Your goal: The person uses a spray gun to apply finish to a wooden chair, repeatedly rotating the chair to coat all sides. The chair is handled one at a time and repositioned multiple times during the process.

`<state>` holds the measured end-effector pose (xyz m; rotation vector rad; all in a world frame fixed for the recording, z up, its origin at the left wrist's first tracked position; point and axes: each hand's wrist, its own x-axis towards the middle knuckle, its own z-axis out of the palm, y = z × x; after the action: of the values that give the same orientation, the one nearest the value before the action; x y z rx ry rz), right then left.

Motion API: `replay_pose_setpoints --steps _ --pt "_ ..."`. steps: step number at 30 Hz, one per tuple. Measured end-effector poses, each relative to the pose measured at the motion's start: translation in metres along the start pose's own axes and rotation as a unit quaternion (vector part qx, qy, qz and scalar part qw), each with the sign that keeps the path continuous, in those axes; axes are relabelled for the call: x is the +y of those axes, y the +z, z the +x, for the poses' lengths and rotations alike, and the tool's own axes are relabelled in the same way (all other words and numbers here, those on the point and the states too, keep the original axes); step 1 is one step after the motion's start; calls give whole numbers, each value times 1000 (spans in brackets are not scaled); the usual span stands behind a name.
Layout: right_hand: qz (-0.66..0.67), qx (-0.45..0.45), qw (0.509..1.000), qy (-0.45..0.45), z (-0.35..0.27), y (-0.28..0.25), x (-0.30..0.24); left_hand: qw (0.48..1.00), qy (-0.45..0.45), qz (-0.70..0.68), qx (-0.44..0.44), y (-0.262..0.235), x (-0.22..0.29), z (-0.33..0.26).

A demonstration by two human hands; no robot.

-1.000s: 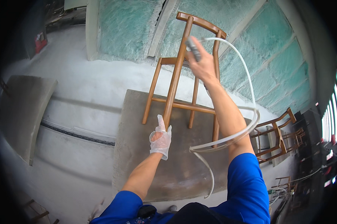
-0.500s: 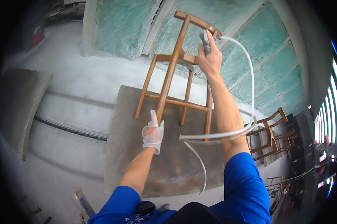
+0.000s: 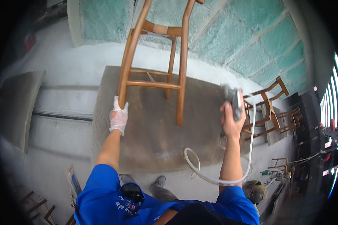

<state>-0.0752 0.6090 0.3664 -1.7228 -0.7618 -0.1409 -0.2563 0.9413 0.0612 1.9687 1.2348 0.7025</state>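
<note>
A wooden chair frame (image 3: 154, 56) stands on a grey, worn counter (image 3: 154, 138) before a pale green spray-booth wall (image 3: 247, 41), its legs and rungs a warm brown. The person's left hand (image 3: 118, 117), in a thin white glove, is closed around the lower end of the near-left leg, just above the counter top — that grip clamped on the wood. The right hand (image 3: 232, 119), bare, is raised well to the right of the chair, its grip wrapped tight on a grey spray gun (image 3: 233, 100) held clear of the frame. A white hose (image 3: 214, 176) drops from the gun, loops low past the counter's near edge and curls back upward. Beyond the right hand, a second wooden chair (image 3: 268, 108) of similar make sits near the counter's far-right corner — and dark racks line the right rim. Blue sleeves (image 3: 101, 187) enter from the lower edge; a shoe (image 3: 159, 182) shows on the pale floor beneath.
</note>
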Motion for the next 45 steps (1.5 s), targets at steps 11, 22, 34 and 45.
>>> replay_pose_setpoints --steps 11,22,34,45 --pt "-80 11 913 400 -256 -148 21 919 -263 -293 -7 96 -202 -110" --pt "-29 10 935 353 -284 -107 -24 547 -246 -798 -63 208 -258 -119" --pt "-20 -116 978 170 -161 -18 -46 840 -191 -506 -32 185 -165 -34" --pt "31 -96 980 171 -154 -4 -50 766 -237 -591 -86 176 -163 -64"
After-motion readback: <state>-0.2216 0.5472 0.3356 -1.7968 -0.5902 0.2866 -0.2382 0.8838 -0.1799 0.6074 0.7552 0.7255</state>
